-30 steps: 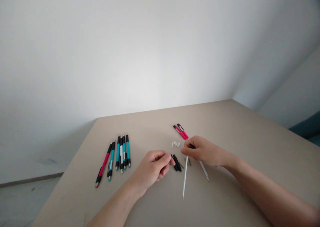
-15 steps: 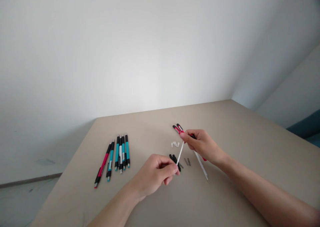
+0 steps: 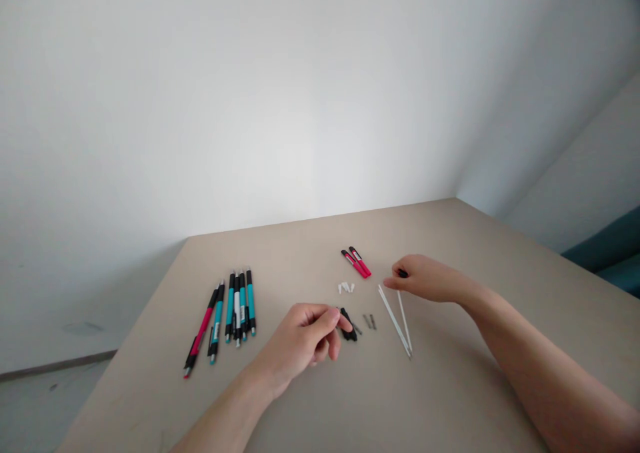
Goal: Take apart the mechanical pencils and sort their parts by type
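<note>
Right hand (image 3: 425,278): fingers curled around a black piece (image 3: 403,274), only a bit of it showing; rest hidden in the palm. Single white refill (image 3: 405,323) runs down from just under those fingers toward the person; can't tell if its top end is gripped or just lies there. Its lower tip sits right beside the tips of the white sticks (image 3: 394,321) lying to its left, so they make a narrow V. Left hand (image 3: 306,336): thumb and index brought together, other fingers curled, over the left end of the black grips (image 3: 349,326). Can't tell if anything is pinched in it. Grips lie side by side, partly covered by the fingertips. Two small grey springs (image 3: 369,321) sit between grips and sticks, near parallel; another grey bit (image 3: 357,329) lies just beside the grips. Small white plastic parts (image 3: 346,287) grouped beyond the grips. Past those, two pink barrels (image 3: 357,262) with black ends, close together, angled. Left side of the tabletop (image 3: 295,266): pink pen (image 3: 201,330) and teal pen (image 3: 217,323) near each other, then a cluster of teal and white pens (image 3: 240,306), roughly parallel. Pale wall (image 3: 300,106) behind, dark teal fabric (image 3: 607,253) at far right.
</note>
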Action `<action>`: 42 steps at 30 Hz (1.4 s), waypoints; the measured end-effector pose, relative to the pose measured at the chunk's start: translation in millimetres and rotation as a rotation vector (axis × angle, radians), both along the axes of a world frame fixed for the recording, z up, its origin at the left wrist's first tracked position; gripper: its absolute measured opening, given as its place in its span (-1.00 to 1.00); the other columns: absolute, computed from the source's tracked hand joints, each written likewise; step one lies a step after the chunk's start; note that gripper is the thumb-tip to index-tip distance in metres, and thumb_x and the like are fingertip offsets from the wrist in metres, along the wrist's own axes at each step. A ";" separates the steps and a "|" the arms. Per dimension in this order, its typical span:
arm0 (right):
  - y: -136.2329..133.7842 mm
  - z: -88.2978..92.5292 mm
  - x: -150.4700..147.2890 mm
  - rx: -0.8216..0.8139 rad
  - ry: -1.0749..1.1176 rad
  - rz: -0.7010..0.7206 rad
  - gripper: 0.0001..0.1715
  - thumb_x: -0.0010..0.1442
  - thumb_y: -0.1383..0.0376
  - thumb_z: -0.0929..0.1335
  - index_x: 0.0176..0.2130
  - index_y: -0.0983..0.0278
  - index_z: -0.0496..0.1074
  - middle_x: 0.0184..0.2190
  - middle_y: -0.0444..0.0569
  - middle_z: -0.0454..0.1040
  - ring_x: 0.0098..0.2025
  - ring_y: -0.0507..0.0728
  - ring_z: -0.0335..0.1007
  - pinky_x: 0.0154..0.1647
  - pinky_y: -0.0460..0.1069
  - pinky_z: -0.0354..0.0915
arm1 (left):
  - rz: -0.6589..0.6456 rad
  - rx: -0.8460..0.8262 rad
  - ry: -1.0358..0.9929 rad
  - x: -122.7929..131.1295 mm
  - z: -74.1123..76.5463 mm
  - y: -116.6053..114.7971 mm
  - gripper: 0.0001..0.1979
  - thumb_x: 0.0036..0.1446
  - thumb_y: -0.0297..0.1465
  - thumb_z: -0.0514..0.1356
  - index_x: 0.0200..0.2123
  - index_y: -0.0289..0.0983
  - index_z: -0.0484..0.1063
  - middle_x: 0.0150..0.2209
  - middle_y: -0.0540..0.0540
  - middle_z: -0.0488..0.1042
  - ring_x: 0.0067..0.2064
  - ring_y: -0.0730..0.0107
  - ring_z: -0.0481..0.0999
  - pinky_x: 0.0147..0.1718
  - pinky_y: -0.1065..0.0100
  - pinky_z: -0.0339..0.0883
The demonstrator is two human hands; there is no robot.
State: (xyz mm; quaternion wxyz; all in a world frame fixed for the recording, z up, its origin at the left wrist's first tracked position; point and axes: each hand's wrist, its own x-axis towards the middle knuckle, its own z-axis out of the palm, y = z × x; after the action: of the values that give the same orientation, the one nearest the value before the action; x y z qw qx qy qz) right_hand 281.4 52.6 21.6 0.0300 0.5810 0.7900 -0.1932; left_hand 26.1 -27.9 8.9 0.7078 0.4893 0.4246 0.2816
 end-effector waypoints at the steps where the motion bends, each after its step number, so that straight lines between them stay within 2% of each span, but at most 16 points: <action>1: -0.2 -2.1 -2.5 0.018 -0.007 -0.006 -0.54 0.15 0.06 0.25 -0.63 0.27 0.22 -0.65 -0.11 0.28 -0.57 0.02 0.12 -0.54 -0.06 -0.06 | 0.003 -0.002 -0.002 -0.2 -1.0 0.1 -0.65 0.21 -0.19 0.05 -0.34 -0.37 0.46 -0.64 0.02 0.32 -0.67 0.63 0.00 -0.65 0.40 -0.23; 6: -2.7 -8.9 -11.1 0.080 0.038 -0.041 -0.61 0.13 0.06 0.27 -0.53 0.27 0.35 -0.51 -0.03 0.43 -0.47 0.08 0.27 -0.49 -0.06 0.02 | 0.017 -0.010 -0.025 -1.8 -4.3 0.1 -0.65 0.21 -0.19 0.05 -0.34 -0.36 0.45 -0.64 0.02 0.33 -0.67 0.64 0.00 -0.65 0.40 -0.25; 9: -2.4 -11.7 -10.9 0.135 0.136 -0.155 -0.77 0.14 0.19 0.28 -0.27 0.29 0.40 -0.44 -0.02 0.46 -0.41 0.10 0.33 -0.43 -0.07 0.10 | 0.019 -0.010 -0.026 -2.1 -3.8 -0.1 -0.65 0.22 -0.19 0.06 -0.34 -0.36 0.45 -0.65 0.03 0.32 -0.67 0.64 -0.01 -0.66 0.40 -0.26; 10: -1.6 -13.3 -10.8 0.157 0.173 -0.197 -0.72 0.13 0.28 0.27 -0.14 0.30 0.36 -0.44 -0.03 0.45 -0.40 0.10 0.34 -0.42 -0.08 0.11 | 0.019 -0.011 -0.026 -2.1 -3.3 -0.2 -0.65 0.21 -0.19 0.06 -0.34 -0.36 0.45 -0.65 0.03 0.32 -0.67 0.64 -0.01 -0.66 0.40 -0.26; 12: 1.2 -18.0 -11.9 0.206 0.249 -0.255 -0.50 0.08 0.44 0.24 0.05 0.34 0.22 -0.46 -0.07 0.44 -0.42 0.09 0.35 -0.41 -0.08 0.14 | 0.020 -0.012 -0.024 -1.9 -2.5 -0.2 -0.66 0.21 -0.20 0.06 -0.34 -0.36 0.45 -0.65 0.03 0.32 -0.67 0.64 -0.01 -0.66 0.40 -0.25; 15: 8.2 -28.2 -18.5 0.309 0.374 -0.306 -0.37 0.07 0.47 0.24 0.14 0.37 0.11 -0.41 -0.06 0.46 -0.42 0.07 0.36 -0.36 -0.08 0.19 | 0.031 -0.013 -0.025 -1.1 -1.9 -0.3 -0.66 0.21 -0.21 0.06 -0.35 -0.36 0.45 -0.64 0.03 0.32 -0.67 0.64 0.00 -0.66 0.40 -0.24; 19: 20.6 -39.2 -31.0 0.393 0.460 -0.351 -0.42 0.07 0.38 0.33 0.10 0.33 0.21 -0.29 -0.01 0.50 -0.37 0.05 0.40 -0.30 -0.07 0.26 | 0.055 -0.011 -0.041 0.1 -2.9 0.2 -0.67 0.21 -0.21 0.06 -0.34 -0.36 0.45 -0.65 0.03 0.31 -0.68 0.65 -0.01 -0.66 0.41 -0.25; 26: 28.1 -39.5 -38.8 0.431 0.405 -0.246 -0.77 0.10 0.36 0.33 -0.20 0.27 0.50 -0.34 -0.04 0.51 -0.35 0.04 0.40 -0.28 -0.10 0.25 | 0.058 -0.015 -0.050 0.6 -4.1 1.5 -0.67 0.20 -0.20 0.07 -0.34 -0.36 0.45 -0.65 0.04 0.31 -0.69 0.66 -0.02 -0.67 0.41 -0.27; 31: 23.1 -37.4 -42.1 0.441 0.328 -0.170 -0.71 0.16 0.26 0.31 -0.16 0.29 0.53 -0.35 0.00 0.51 -0.34 0.08 0.40 -0.26 -0.08 0.25 | 0.066 -0.017 -0.052 0.3 -3.0 1.0 -0.67 0.19 -0.20 0.09 -0.35 -0.36 0.45 -0.65 0.04 0.31 -0.68 0.65 -0.02 -0.67 0.42 -0.26; 34: 22.2 -35.9 -43.0 0.432 0.287 -0.144 -0.73 0.17 0.34 0.28 -0.20 0.30 0.55 -0.31 0.02 0.53 -0.27 0.09 0.41 -0.19 -0.08 0.24 | 0.097 -0.023 -0.058 -0.5 -3.2 2.0 -0.67 0.17 -0.20 0.11 -0.34 -0.37 0.46 -0.66 0.05 0.30 -0.68 0.65 -0.02 -0.67 0.42 -0.26; 38: 20.3 -33.5 -41.8 0.425 0.250 -0.148 -0.72 0.14 0.40 0.25 -0.26 0.32 0.55 -0.32 0.02 0.55 -0.27 0.09 0.43 -0.21 -0.08 0.23 | 0.186 -0.012 -0.063 -1.6 -5.4 5.0 -0.67 0.13 -0.18 0.14 -0.34 -0.38 0.46 -0.66 0.05 0.30 -0.69 0.65 -0.01 -0.68 0.44 -0.25; 42: 15.5 -31.5 -42.9 0.420 0.235 -0.156 -0.72 0.15 0.36 0.25 -0.25 0.31 0.54 -0.36 -0.01 0.55 -0.33 0.08 0.42 -0.27 -0.10 0.23 | 0.382 0.036 -0.090 -2.1 -9.1 8.7 -0.68 0.08 -0.17 0.19 -0.36 -0.36 0.44 -0.68 0.09 0.28 -0.71 0.68 -0.02 -0.69 0.47 -0.23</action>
State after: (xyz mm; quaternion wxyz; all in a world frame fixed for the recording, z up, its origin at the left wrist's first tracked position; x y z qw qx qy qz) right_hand 238.5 68.1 -9.9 -0.1984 0.6071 0.7638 -0.0929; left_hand 24.0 -19.1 -0.1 0.6507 0.3995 0.4726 0.4401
